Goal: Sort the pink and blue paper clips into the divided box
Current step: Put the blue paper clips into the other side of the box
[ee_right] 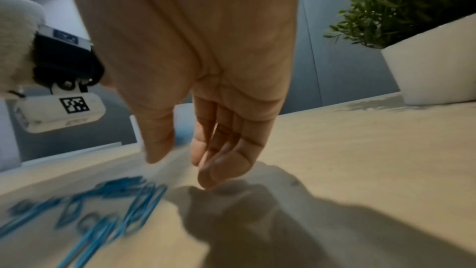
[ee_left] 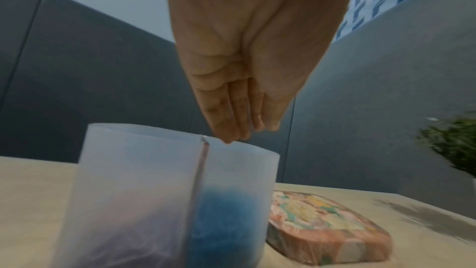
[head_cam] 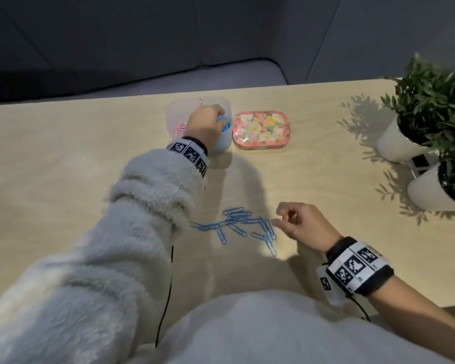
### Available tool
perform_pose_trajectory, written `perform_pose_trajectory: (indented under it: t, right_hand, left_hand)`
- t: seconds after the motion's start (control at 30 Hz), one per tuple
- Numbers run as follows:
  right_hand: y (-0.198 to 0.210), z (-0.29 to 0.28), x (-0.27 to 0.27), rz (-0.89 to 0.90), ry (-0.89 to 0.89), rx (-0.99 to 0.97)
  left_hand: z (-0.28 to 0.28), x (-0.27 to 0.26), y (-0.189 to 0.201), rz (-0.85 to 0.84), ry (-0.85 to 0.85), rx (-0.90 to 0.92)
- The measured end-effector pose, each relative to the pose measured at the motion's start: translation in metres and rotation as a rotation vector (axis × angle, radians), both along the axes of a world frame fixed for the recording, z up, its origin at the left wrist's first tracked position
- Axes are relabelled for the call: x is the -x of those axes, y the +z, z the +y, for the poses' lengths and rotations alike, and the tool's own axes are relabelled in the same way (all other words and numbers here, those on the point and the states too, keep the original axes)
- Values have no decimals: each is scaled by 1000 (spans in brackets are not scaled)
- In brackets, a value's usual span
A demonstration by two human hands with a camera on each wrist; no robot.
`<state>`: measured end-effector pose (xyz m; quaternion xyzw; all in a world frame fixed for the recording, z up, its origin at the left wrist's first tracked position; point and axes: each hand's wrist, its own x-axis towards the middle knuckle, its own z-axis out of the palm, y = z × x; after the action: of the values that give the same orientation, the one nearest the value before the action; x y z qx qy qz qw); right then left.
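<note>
Hands over box and loose clips

Head view: left hand (head_cam: pixel 204 124) reaches above the divided box (head_cam: pixel 222 145), which stands near the far edge of the table (head_cam: pixel 326 179). Pink paper clips (head_cam: pixel 180 128) lie in the left compartment, blue ones (head_cam: pixel 224 124) in the right. Just beside the box on the right lies a flowered tin (head_cam: pixel 261 129), with a narrow gap between them. Right hand (head_cam: pixel 304 227) hovers beside the loose blue paper clips (head_cam: pixel 243 225) on the near middle of the table, fingers loosely curled and holding nothing. Two potted plants (head_cam: pixel 431 111) stand at the right edge, well apart from the clips, with bare table between.

Left wrist view: straight fingers (ee_left: pixel 231 117) point down over the box rim (ee_left: pixel 247 147), close to the divider (ee_left: pixel 202 170). No clip shows in this hand, so it is open. Blue mass fills the right compartment low.

Right wrist view: thumb and fingers (ee_right: pixel 224 162) are parted and relaxed above bare wood, blurred blue clips to the left, a white pot (ee_right: pixel 432 64) far right.
</note>
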<state>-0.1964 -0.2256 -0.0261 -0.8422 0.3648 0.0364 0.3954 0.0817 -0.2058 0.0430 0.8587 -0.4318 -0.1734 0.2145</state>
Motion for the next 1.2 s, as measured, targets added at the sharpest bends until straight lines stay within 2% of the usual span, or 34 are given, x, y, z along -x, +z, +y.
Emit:
perform_pose_trajectory:
  t: [0.07,0.1,0.2,0.27,0.33,0.43,0.57,0.77,0.9,1.0,1.07,1.13,1.2]
  right_hand:
    - [-5,10,7,45,12,-31]
    - [-7,16,9,64,14,-31]
    - [-9,31,8,97,51,26]
    - [-10,38,3,94,59,72]
    - [-12,41,-3,89,29,89]
    - [-16,43,-12,81,4,102]
    - [-21,46,-22,14,35,113]
    - [-24,49,-29,70,85,162]
    - [-23,60,-31,171,301,391]
    - [-20,57,-34,188,381,521]
    - [-21,45,-37,162,344,386]
    - [-16,29,-41,161,224,228]
    - [0,13,-53,61,103,132]
  left_hand:
    - [22,12,-8,-3,-87,86]
    - [36,20,-14,11,-149,49]
    - [78,41,-40,75,-289,-235]
    - [103,50,-57,81,-298,-344]
    - [126,56,-70,70,-311,-376]
    - [150,64,-79,116,-283,-295]
    - [156,80,-87,153,-290,-137]
    - [141,88,-88,147,-334,-156]
    - [135,92,-87,56,-379,-227]
    - [134,93,-89,29,-383,-263]
    - [137,91,-89,65,-368,-242]
    - [141,88,-89,93,-340,-192]
    - [147,84,-89,72,-320,-142]
